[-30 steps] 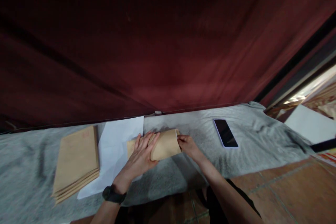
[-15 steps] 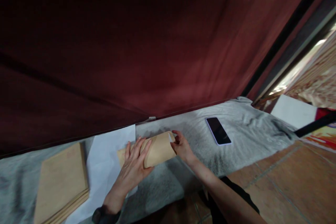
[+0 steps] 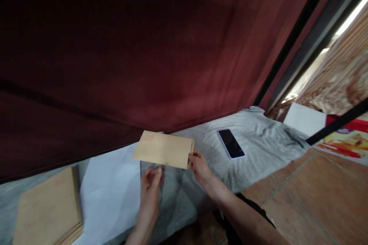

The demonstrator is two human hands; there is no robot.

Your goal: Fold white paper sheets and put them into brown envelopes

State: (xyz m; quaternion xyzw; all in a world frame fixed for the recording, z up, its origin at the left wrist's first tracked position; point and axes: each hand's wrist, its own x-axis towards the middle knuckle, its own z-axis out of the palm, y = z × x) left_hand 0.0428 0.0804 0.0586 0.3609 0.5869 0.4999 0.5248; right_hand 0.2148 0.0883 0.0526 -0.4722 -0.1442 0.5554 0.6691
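My right hand (image 3: 199, 166) pinches a brown paper envelope (image 3: 163, 149) by its right end, where the opening shows a strip of white inside. The envelope is lifted a little and turned flat side up, with faint red print at its upper left corner. Just below it, apart from the paper, is my left hand (image 3: 151, 185), fingers loosely curved and slightly blurred, holding nothing. A stack of brown envelopes (image 3: 47, 208) lies at the far left. Between the stack and my left hand, white paper (image 3: 112, 195) is spread out.
Grey cloth (image 3: 258, 141) covers the low surface, with a phone (image 3: 230, 143) on it to the right. A dark red curtain (image 3: 161, 65) rises behind. At the right are a black bar (image 3: 336, 122), a printed box (image 3: 347, 138) and floor tiles (image 3: 313, 195).
My left hand has come off the envelope and dropped below it. The envelope, bent under that hand before, now lies flat in my right hand, raised and swung round. The view has shifted right.
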